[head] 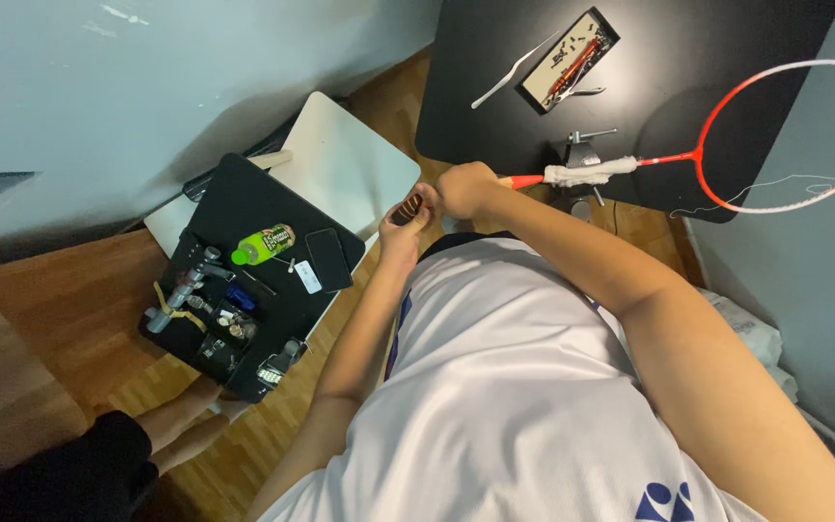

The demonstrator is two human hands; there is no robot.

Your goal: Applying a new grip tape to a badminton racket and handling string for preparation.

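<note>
Head view | hands [437,201] meet at racket [727,145] handle | small dark roll [408,208] pinched between

A green-labelled bottle [265,244] lies on the black tray [244,193] beside a dark phone screen [328,259].

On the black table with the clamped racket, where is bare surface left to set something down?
The black table is bare left of the parts tray and between tray and racket head. It is crowded at the near edge around the vise, where both hands work.
</note>
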